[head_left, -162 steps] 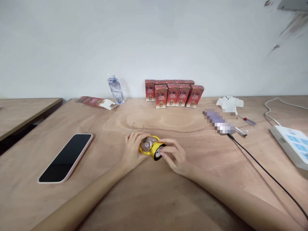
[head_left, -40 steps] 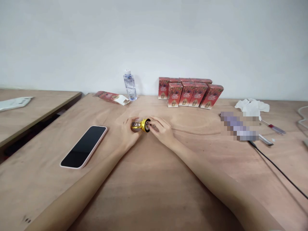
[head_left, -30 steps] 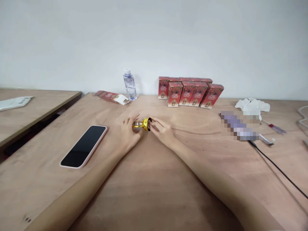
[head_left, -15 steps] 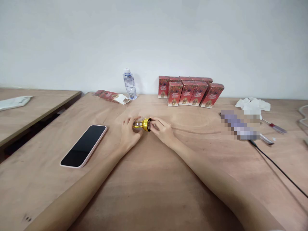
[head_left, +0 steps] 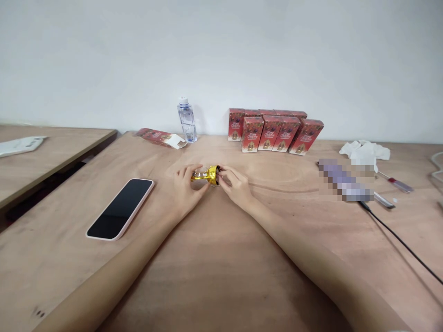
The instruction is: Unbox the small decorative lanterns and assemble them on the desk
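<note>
A small gold lantern [head_left: 212, 175] with clear sides lies sideways between my hands, low over the table. My left hand [head_left: 187, 186] is closed round its clear body, thumb below and fingers above, covering its far left end. The lantern's dark base end points right. There my right hand [head_left: 235, 184] pinches at the base with thumb and fingertips; whether a smaller part sits between those fingertips is hidden. To the left of my left hand lies a phone [head_left: 121, 210] with a black screen and a pink edge.
Several red Christmas boxes [head_left: 272, 133] stand by the wall. An opened red box [head_left: 161, 137] lies beside an upright water bottle [head_left: 187, 122]. To the right are crumpled white tissue [head_left: 365, 152], a screwdriver [head_left: 399, 183] and a blurred purple device [head_left: 342, 180] with a black cable [head_left: 398, 235].
The lantern has turned slightly in my fingers, its base end facing a little more to the right. Both hands keep nearly the same place.
</note>
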The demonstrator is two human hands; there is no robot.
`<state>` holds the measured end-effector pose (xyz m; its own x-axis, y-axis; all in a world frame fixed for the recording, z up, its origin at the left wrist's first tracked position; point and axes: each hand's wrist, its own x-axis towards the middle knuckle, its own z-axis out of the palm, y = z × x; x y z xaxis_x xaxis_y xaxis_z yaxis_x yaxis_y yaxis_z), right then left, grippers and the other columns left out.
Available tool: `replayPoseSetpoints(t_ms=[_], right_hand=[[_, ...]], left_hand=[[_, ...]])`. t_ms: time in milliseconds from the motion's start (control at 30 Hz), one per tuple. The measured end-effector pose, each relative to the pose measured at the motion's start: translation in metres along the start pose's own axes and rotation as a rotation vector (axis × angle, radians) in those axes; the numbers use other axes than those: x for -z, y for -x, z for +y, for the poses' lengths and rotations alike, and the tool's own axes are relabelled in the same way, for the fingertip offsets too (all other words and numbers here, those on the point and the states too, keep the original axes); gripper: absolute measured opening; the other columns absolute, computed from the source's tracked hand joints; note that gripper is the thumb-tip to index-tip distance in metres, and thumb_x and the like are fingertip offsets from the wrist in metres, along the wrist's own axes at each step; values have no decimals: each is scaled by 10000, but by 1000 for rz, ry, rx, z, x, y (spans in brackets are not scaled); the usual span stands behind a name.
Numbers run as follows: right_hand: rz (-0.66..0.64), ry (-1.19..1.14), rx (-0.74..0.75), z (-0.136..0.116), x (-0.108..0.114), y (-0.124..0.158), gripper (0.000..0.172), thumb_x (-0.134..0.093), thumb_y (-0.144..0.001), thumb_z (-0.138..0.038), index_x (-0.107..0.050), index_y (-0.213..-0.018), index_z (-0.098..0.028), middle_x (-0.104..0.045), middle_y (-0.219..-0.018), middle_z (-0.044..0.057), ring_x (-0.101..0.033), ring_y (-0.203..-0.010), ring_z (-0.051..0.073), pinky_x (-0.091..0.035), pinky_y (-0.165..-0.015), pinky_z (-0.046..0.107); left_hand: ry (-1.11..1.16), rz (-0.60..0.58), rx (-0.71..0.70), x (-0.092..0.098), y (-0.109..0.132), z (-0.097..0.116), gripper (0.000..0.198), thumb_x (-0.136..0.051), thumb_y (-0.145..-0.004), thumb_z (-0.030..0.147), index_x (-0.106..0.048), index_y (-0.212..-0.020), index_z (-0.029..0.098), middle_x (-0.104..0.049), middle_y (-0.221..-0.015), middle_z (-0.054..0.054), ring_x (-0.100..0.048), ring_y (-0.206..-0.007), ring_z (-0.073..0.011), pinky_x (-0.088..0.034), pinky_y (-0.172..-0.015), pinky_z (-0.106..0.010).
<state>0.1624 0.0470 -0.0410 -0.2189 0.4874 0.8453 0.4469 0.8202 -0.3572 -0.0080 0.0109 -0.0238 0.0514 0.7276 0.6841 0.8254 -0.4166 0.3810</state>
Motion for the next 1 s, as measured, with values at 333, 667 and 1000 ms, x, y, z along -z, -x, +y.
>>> replayPoseSetpoints(t_ms=[333, 667, 1000], right_hand=[[16, -4, 1, 2, -2, 0, 86, -501, -858, -139, -580, -848, -170, -668, -1055, 131, -647, -989, 196, -528, -855, 314], [30, -83, -8, 4, 0, -2, 122, -472, -888, -170, -592, -908, -183, -680, -1013, 108, -649, -969, 177, -530, -846, 310], [9, -72, -45, 4, -1, -1, 151, -475, -904, -228, -621, -917, -194, -683, -1026, 93, -650, -981, 177, -531, -882, 323]], left_hand=[[-10, 15, -85, 0, -2, -7, 442, -677, -757, 402, -538, -1129, 209, -626, -1082, -64, -568, -971, -237, -419, -851, -384], [141, 80, 49, -1, 1, -8, 626, -701, -693, 497, -479, -1192, 190, -579, -1122, -91, -563, -1023, -245, -451, -886, -402], [355, 23, 254, -9, 0, -16, 593, -730, -607, 525, -527, -1042, 177, -597, -999, -68, -579, -928, -216, -475, -833, -380]])
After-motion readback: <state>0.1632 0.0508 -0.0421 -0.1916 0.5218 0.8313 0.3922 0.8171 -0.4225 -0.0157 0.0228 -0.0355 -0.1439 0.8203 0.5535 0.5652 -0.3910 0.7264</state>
